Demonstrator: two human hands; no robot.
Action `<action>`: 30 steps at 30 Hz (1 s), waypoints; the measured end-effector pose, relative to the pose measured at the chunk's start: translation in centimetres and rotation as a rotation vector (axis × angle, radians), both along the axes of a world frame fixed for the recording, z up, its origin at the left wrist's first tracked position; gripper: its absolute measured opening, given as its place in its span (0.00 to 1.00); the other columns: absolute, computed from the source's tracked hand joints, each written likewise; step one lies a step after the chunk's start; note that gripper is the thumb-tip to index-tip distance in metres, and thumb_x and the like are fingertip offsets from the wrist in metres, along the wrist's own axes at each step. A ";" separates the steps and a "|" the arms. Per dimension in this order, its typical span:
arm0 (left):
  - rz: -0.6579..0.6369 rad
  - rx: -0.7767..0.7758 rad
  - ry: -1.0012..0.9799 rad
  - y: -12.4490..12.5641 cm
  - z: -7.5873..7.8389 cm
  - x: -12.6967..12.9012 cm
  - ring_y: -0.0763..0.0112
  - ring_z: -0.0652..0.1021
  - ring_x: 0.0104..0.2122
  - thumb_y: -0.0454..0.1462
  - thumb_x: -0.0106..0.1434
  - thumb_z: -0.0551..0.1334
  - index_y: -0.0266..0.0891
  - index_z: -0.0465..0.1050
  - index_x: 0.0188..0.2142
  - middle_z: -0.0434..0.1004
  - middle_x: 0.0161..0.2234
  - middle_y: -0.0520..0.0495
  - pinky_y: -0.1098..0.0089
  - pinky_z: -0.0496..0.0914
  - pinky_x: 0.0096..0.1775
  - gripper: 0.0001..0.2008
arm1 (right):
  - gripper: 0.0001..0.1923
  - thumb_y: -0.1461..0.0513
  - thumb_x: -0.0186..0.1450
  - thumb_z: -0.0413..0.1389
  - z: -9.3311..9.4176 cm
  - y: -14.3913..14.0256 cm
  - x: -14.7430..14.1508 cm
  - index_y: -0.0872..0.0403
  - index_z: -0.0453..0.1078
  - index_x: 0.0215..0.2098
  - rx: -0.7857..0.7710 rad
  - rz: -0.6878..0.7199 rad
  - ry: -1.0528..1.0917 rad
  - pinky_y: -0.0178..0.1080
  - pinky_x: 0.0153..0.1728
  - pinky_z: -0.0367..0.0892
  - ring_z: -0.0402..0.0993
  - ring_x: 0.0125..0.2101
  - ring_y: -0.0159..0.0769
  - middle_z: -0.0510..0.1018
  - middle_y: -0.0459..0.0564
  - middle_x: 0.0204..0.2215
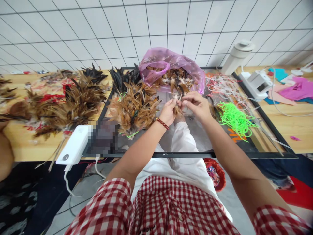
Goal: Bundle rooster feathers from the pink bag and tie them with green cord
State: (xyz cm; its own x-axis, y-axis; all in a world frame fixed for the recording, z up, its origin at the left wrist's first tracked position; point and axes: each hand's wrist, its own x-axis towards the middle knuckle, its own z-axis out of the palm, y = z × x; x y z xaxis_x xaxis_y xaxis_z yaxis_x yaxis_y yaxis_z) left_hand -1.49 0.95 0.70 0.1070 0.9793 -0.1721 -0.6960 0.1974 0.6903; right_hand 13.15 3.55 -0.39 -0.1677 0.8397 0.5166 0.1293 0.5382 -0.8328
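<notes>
My left hand (168, 112), with a beaded bracelet at the wrist, is closed around a small bunch of brown feathers (178, 112) whose tips point down. Pale quill ends show just above its fingers. Against those ends my right hand (197, 103) is closed in a pinch; what it grips is too small to make out. Behind both hands lies a pink plastic bag (168, 55), open towards me, with loose brown and white feathers (179, 78) in its mouth. Close to my left hand sits a pile of brown and black feather bunches (137, 107) with bits of green cord.
Bright green cords (236, 119) and clear strands (222, 85) lie right on the black-framed glass top (156, 155). A white bottle (238, 57) and a charger (259, 83) stand behind. Left are a power bank (74, 143), more feather bunches (80, 98) and another person's arm (5, 150).
</notes>
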 end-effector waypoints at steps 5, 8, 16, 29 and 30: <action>-0.052 0.124 0.132 0.0 -0.8 0.3 0.80 0.75 0.27 0.34 0.70 0.61 0.36 0.67 0.25 0.70 0.23 0.54 0.76 0.72 0.40 0.15 | 0.27 0.40 0.51 0.70 0.2 0.0 -0.7 0.50 0.78 0.37 -0.288 -0.008 0.228 0.39 0.35 0.72 0.71 0.29 0.32 0.79 0.46 0.32; -0.064 0.135 0.178 0.0 -1.2 0.5 0.80 0.76 0.26 0.34 0.70 0.61 0.36 0.68 0.25 0.71 0.23 0.54 0.77 0.72 0.38 0.15 | 0.25 0.41 0.51 0.72 0.6 0.1 -0.1 0.51 0.75 0.31 -0.259 0.004 0.238 0.37 0.32 0.70 0.69 0.27 0.31 0.75 0.44 0.26; -0.031 0.046 0.305 -0.1 -0.9 0.7 0.80 0.76 0.24 0.36 0.69 0.63 0.37 0.70 0.27 0.76 0.23 0.54 0.76 0.73 0.37 0.12 | 0.23 0.46 0.48 0.75 1.9 0.1 1.5 0.52 0.73 0.24 -0.256 0.219 0.226 0.38 0.32 0.70 0.71 0.27 0.32 0.75 0.45 0.24; -0.132 0.077 0.303 -0.9 -0.5 0.9 0.81 0.69 0.20 0.39 0.66 0.68 0.38 0.70 0.27 0.63 0.17 0.58 0.76 0.69 0.32 0.13 | 0.21 0.42 0.57 0.67 0.7 0.4 0.9 0.50 0.77 0.29 -0.019 -0.074 -0.070 0.44 0.40 0.71 0.74 0.36 0.39 0.78 0.49 0.31; -0.124 0.061 0.291 -0.9 -0.4 1.0 0.81 0.68 0.19 0.39 0.66 0.68 0.38 0.69 0.26 0.62 0.17 0.58 0.76 0.68 0.31 0.14 | 0.21 0.42 0.58 0.67 0.6 0.5 0.9 0.50 0.78 0.30 -0.019 -0.082 -0.071 0.43 0.40 0.71 0.74 0.37 0.39 0.78 0.49 0.32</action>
